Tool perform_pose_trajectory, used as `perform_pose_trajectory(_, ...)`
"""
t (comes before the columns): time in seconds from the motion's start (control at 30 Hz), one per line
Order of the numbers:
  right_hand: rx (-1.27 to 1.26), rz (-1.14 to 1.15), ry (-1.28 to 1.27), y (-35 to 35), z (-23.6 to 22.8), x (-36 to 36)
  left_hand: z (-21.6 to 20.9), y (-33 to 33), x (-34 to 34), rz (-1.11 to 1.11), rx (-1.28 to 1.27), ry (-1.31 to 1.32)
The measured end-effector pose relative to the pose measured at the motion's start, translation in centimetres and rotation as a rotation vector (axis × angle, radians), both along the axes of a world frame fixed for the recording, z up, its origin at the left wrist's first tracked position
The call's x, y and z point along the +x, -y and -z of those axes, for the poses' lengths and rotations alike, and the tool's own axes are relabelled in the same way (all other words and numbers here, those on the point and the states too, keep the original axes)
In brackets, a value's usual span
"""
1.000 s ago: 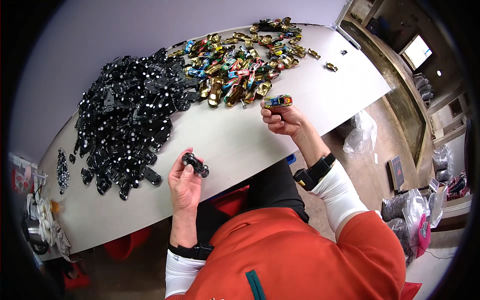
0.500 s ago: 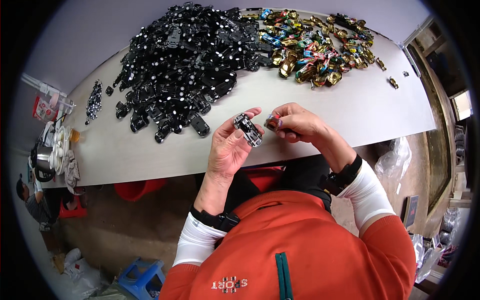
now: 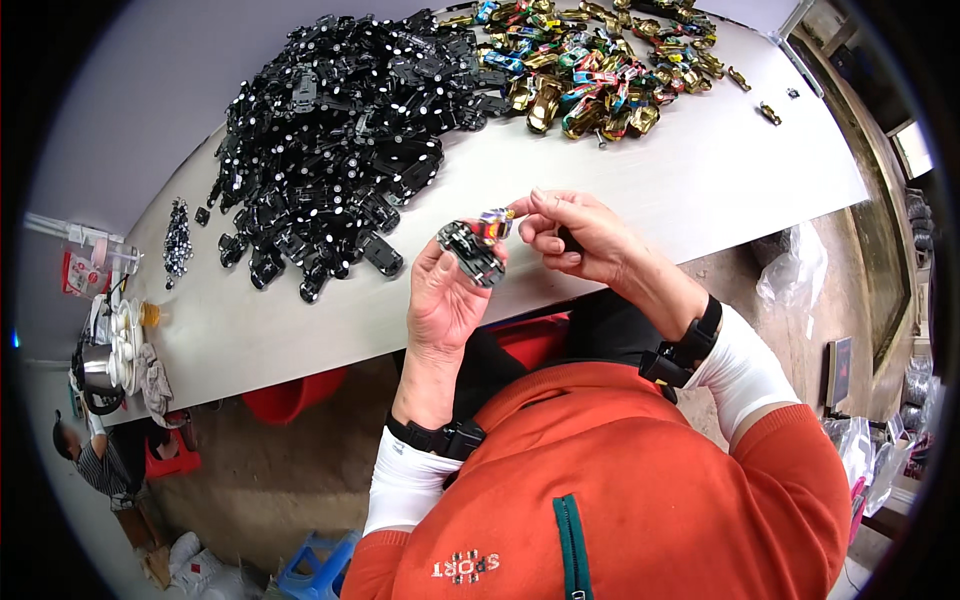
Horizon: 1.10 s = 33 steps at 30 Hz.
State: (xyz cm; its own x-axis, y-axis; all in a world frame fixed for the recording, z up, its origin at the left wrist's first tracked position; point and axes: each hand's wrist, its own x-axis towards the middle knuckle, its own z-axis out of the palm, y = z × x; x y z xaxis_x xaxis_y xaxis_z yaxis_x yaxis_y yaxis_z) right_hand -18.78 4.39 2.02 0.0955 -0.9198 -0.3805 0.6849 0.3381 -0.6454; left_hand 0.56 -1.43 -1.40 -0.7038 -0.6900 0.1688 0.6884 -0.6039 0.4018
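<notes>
My left hand (image 3: 440, 305) holds a black toy car chassis (image 3: 468, 252), tilted between thumb and fingers above the table's near edge. Against its upper side lies a small toy car body (image 3: 493, 224) in gold, red and blue. The fingertips of my right hand (image 3: 578, 235) pinch the right end of this body. Something dark shows among that hand's curled fingers, too shaded to name. Beyond my hands rises a big heap of black chassis (image 3: 330, 140) with small wheels. To its right lies a pile of shiny gold and coloured car bodies (image 3: 590, 80).
A small heap of tiny silvery parts (image 3: 178, 245) lies at the table's left. Cups on a tray (image 3: 125, 345), a metal pot (image 3: 97, 370) and a cloth (image 3: 155, 385) sit at the left edge. Below are a red basin (image 3: 290, 395) and a blue stool (image 3: 318, 568). Another person (image 3: 105, 460) is far left.
My right hand has brought the coloured car body left against the chassis. My left hand has shifted slightly left. The whole view has turned a little, so the heaps appear further left.
</notes>
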Motion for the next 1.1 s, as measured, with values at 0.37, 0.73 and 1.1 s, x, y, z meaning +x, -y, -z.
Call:
perform_pose_trajectory(0.37, -0.815, 0.206, -1.279, 0.0, 0.0, 1.6, 1.1, 0.6, 0.0, 0.191, 0.498, -0.228)
perform_pose_trajectory(0.73, 0.068, -0.223, -0.124, -1.1, 0.0, 0.3, -2.0, -0.9, 0.6, -0.096, -0.798, 0.468)
perform_pose_trajectory(1.1, -0.458, 0.112, -0.532, -1.4, -3.4, 2.8, 0.3, 0.2, 1.2, -0.122, -0.116, 0.100)
